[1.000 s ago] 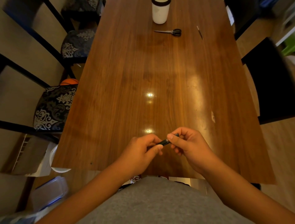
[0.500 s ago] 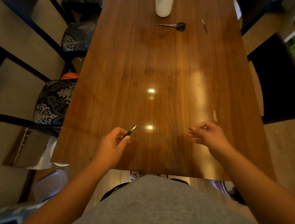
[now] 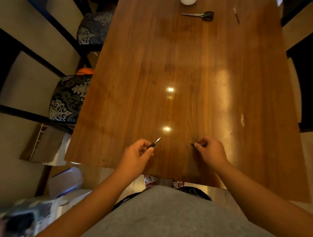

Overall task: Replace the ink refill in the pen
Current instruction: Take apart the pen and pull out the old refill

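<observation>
My left hand (image 3: 137, 154) grips the front part of a black pen (image 3: 155, 143), whose silver tip points up and to the right above the wooden table (image 3: 169, 59). To the right, my right hand (image 3: 209, 150) is closed on a thin dark pen piece (image 3: 193, 144). Only its pointed end shows, sticking out to the left, low over the table. The rest is hidden in my fingers, so I cannot tell which part it is. The two hands are well apart. A thin dark stick (image 3: 236, 14), like a refill, lies at the table's far right.
Black-handled scissors (image 3: 202, 15) lie at the far end, below the base of a white cup (image 3: 188, 1). Patterned chairs (image 3: 67, 99) stand along the left side and a dark chair (image 3: 304, 81) on the right. The near table edge is just in front of my body.
One second ago both hands held the pen together. They have pulled apart, each keeping a piece, and my right hand has since drifted back left and down toward the table.
</observation>
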Tool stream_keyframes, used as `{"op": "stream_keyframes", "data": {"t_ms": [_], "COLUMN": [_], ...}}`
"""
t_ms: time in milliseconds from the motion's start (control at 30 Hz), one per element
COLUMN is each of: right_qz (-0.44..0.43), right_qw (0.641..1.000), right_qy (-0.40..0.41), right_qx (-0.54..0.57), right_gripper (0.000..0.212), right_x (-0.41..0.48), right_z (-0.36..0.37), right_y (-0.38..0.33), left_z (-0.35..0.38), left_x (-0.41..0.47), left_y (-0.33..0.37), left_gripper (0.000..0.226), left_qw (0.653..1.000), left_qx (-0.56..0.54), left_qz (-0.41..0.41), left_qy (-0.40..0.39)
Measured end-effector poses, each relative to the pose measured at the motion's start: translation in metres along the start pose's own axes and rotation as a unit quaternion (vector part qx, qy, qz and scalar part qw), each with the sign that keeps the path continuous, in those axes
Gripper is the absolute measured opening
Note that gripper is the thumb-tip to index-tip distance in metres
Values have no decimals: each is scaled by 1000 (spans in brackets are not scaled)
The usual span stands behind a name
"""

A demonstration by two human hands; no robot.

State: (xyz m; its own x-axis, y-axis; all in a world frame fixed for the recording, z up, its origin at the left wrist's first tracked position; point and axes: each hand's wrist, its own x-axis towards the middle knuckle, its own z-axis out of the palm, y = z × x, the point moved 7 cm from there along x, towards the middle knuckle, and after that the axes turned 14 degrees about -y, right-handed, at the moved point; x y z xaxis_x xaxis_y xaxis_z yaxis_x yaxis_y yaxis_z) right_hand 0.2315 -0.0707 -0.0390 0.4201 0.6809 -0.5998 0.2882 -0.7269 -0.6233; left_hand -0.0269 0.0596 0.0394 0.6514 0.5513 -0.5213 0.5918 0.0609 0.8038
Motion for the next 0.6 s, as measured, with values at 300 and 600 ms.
{"op": "stream_keyframes", "data": {"t_ms": [300,600], "right_qz": [-32,-34], "right_qw": [997,979], "right_qy": [16,-108], "right_qx": [-71,170], "right_gripper": [14,8], "right_x": [-2,-63], "right_z": [-4,9], "right_y": [0,-56], "left_z": [8,22], "left_x": [-3,1], "left_y": [5,34], "left_gripper": [17,10], "left_qw": [1000,998], "left_qx": [9,33], "left_qz": [3,51], "left_qy": [-17,-25]}}
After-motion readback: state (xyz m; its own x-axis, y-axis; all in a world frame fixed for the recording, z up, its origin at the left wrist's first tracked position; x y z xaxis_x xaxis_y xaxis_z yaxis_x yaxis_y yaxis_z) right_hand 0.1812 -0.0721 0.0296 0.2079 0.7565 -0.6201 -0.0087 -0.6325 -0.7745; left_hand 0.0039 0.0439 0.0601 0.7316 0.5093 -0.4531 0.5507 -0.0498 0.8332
